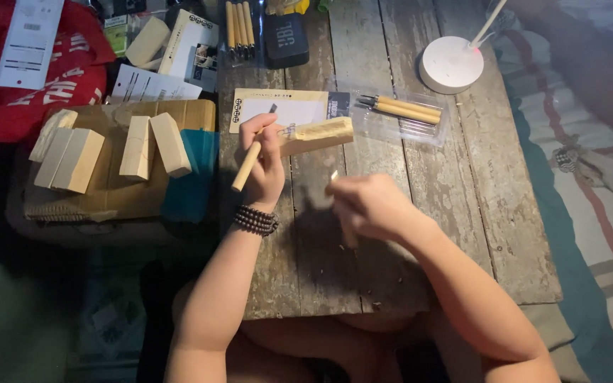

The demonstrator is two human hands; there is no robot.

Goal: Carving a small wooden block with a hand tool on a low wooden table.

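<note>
Left hand (264, 159) is closed around a wooden-handled carving tool (247, 167) and touches the pale wood block (315, 135) lying just beyond it on the worn plank table (420, 234); right hand (367, 206), nearer the table's front edge, is curled and blurred, so whether it holds anything cannot be told. Beyond the block, a clear plastic packet (406, 113) contains two more wooden-handled tools, and left of the table a cardboard box (108, 191) carries several wood blanks (72, 157) on its lid. Bare planks lie right of the hands toward the table's right edge, with a white round lamp base (450, 65) at the far corner.
</note>
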